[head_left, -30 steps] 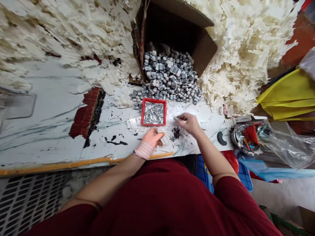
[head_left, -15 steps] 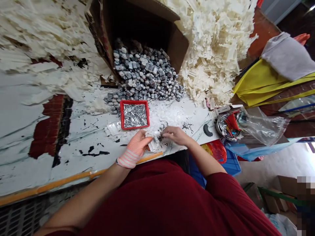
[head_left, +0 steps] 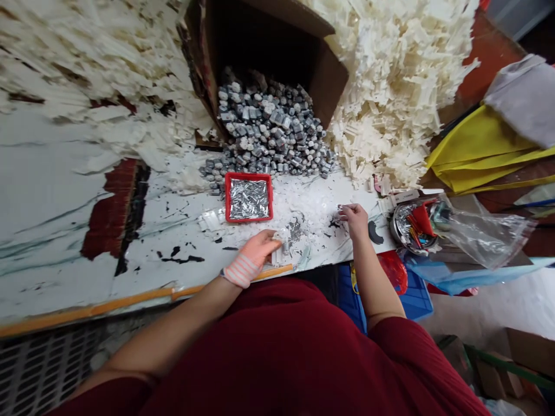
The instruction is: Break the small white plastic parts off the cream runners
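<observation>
While hands sit apart, left hand resting on ridged white plastic pieces, right hand pinching something tiny

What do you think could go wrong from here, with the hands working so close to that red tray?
The left hand rests on white plastic pieces near the table's front edge, so a careless nudge could knock some over it. The grey metal parts spilling from the cardboard box lie right beside the red tray, so they might slide in among its metal pins.
</observation>
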{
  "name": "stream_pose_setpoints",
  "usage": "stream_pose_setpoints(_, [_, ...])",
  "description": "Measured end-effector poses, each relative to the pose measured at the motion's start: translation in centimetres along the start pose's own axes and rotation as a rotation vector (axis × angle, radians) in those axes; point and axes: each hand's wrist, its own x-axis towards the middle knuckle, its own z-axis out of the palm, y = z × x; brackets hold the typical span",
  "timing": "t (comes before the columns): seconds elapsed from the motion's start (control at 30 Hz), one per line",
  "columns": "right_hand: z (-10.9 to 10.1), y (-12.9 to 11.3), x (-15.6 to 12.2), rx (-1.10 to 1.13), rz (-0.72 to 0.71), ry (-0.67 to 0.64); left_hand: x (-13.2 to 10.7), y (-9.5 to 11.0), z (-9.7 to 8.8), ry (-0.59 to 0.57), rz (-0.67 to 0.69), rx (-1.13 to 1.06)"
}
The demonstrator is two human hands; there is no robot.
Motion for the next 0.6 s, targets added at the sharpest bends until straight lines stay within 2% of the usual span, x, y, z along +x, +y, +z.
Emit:
stream_pose_setpoints(0.07, [2.9, -1.7, -2.4, 0.263, -0.024, -0.157, 0.0, 0.1, 0.2, -0.004, -0.001, 0.066])
stream_pose_setpoints(0.1, [4.4, -2.6, -3.7, 0.316, -0.057, -0.242, 0.0, 0.2, 0.2, 0.011, 0.005, 0.098])
stream_pose_setpoints(0.17, [6.9, -4.2, -6.2, 0.303, -0.184, -0.355, -0.2, 0.5, 0.2, 0.069, 0.041, 0.155])
stream_pose_setpoints(0.27, [9.2, -5.7, -8.5, 0.146, -0.481, -0.380, -0.7, 1.0, 0.0, 0.134, 0.067, 0.198])
stream_pose_setpoints(0.4, [9.9, -5.9, -9.4, -0.156, -0.769, -0.334, -1.1, 1.2, -0.7, 0.149, 0.079, 0.236])
stream_pose_setpoints(0.5, [9.7, -5.9, -9.9, -0.296, -0.862, -0.373, -1.0, 1.1, -1.4, 0.133, 0.086, 0.256])
stream_pose_setpoints(0.6, [9.5, -6.1, -10.4, -0.333, -0.887, -0.400, -0.9, 1.0, -1.7, 0.093, 0.072, 0.252])
